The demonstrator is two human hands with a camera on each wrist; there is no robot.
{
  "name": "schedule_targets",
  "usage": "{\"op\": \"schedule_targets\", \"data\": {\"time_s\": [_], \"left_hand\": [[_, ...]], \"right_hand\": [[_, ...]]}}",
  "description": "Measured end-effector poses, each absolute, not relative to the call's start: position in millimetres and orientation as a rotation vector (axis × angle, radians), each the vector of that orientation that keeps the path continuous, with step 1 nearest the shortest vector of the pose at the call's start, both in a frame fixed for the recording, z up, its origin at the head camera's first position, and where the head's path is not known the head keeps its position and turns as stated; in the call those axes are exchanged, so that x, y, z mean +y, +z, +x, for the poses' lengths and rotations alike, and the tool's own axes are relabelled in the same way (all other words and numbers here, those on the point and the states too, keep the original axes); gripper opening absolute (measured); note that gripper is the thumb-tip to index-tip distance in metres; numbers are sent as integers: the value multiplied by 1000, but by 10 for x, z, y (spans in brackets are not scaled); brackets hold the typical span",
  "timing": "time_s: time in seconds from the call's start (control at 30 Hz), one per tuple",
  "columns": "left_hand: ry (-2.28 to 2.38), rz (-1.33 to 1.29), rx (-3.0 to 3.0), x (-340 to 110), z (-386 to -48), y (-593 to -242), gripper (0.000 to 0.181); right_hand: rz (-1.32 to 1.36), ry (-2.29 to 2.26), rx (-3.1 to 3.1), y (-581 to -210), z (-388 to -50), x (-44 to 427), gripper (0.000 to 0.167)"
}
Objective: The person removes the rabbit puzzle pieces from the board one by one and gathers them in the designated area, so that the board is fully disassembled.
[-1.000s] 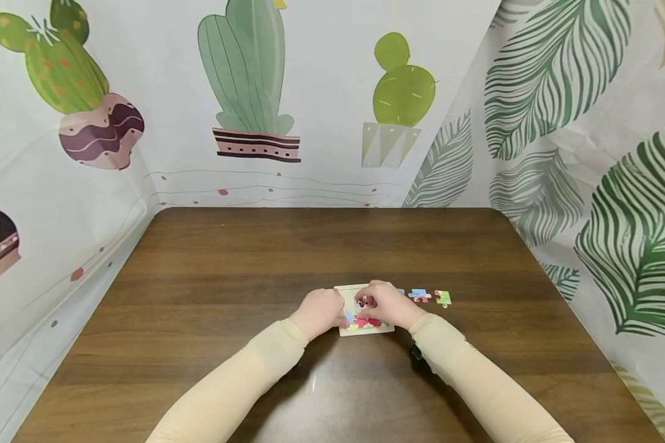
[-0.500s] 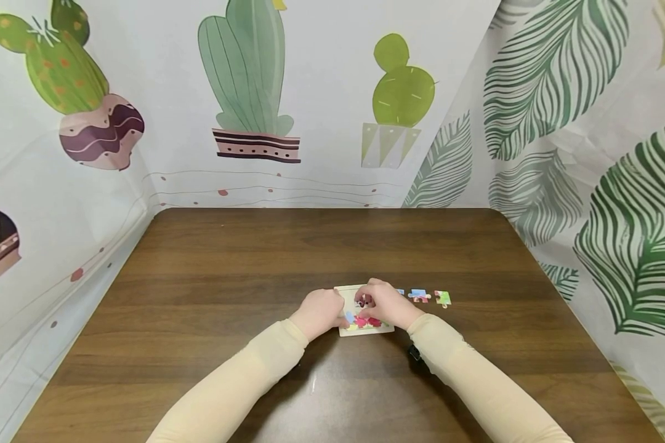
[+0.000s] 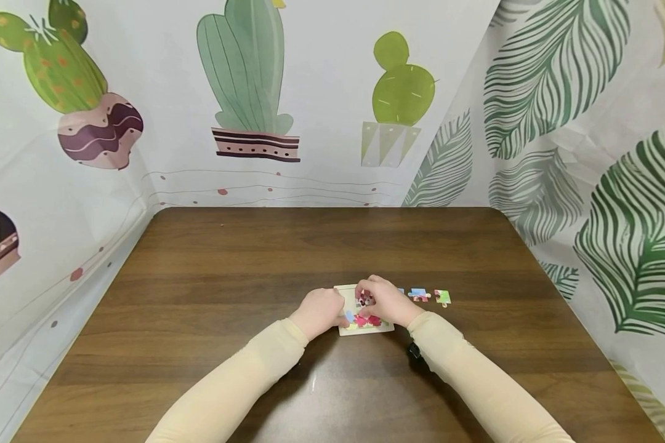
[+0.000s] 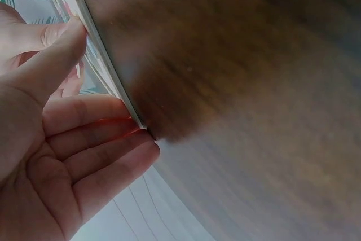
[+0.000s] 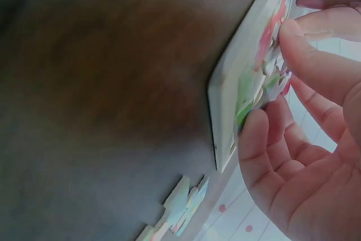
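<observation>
A small wooden jigsaw tray (image 3: 366,331) lies mid-table, its lower part filled with red, green and blue picture pieces. My left hand (image 3: 318,309) grips the tray's left side, thumb at the near part and fingers around the far edge; the left wrist view shows the tray's edge (image 4: 107,63) between them. Over the tray, my right hand (image 3: 389,301) pinches a puzzle piece (image 3: 366,299) between thumb and fingers. In the right wrist view this puzzle piece (image 5: 275,84) appears tilted above the tray surface. Fingers hide part of its picture and the slot beneath.
To the right of the tray lie loose puzzle pieces: a blue and pink one (image 3: 419,295), a green one (image 3: 443,298), and a blue one (image 3: 401,291) partly hidden behind the right hand. The brown wooden table (image 3: 227,258) meets a patterned cloth backdrop (image 3: 332,123).
My right hand's fingers have lifted and shifted slightly, so more of the piece's dark and red picture shows. The left hand and the tray stay in place.
</observation>
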State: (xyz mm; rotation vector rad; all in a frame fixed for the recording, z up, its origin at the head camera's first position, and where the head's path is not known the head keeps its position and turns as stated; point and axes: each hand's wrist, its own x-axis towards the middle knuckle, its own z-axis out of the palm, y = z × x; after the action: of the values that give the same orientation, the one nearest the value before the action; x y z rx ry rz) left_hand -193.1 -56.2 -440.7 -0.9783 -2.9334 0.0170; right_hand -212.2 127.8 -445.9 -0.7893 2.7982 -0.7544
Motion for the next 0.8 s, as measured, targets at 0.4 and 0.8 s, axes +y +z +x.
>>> {"op": "schedule_targets", "data": {"time_s": [0.4, 0.8], "left_hand": [[-9, -966, -2956, -559, -1926, -4382, 34], [-6, -976, -2947, -564, -1942, -4422, 34]], "right_hand": [[-793, -784, 2762, -4475, -2146, 1295, 21], [-892, -698, 2813, -4448, -2158, 1317, 12]]}}
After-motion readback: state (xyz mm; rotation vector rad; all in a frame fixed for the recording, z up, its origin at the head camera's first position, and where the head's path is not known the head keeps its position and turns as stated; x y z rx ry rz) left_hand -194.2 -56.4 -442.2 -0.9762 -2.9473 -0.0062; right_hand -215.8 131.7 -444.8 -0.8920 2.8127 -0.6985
